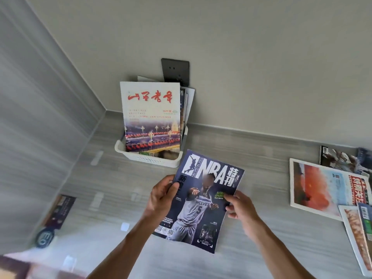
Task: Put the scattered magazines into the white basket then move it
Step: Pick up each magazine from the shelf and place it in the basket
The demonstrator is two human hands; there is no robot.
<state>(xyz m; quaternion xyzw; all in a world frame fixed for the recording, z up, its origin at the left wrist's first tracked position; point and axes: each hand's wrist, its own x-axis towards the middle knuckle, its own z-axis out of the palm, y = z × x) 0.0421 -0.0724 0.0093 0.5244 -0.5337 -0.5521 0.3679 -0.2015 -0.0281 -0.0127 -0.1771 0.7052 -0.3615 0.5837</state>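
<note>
I hold a dark blue NBA magazine [199, 200] above the grey floor, just in front of the white basket [151, 159]. My left hand [161, 196] grips its left edge and my right hand [240, 206] grips its right edge. The basket stands against the wall near the corner. Several magazines stand upright in it, the front one white with red characters [151, 115]. More magazines lie scattered on the floor at the right: a red and white one [322, 188], a dark one [342, 160] behind it, and others [358, 234] at the frame's right edge.
A dark wall socket [175, 70] sits on the wall behind the basket. A grey tiled wall [40, 127] runs along the left, mirroring a magazine. A brown edge [12, 266] shows at the bottom left.
</note>
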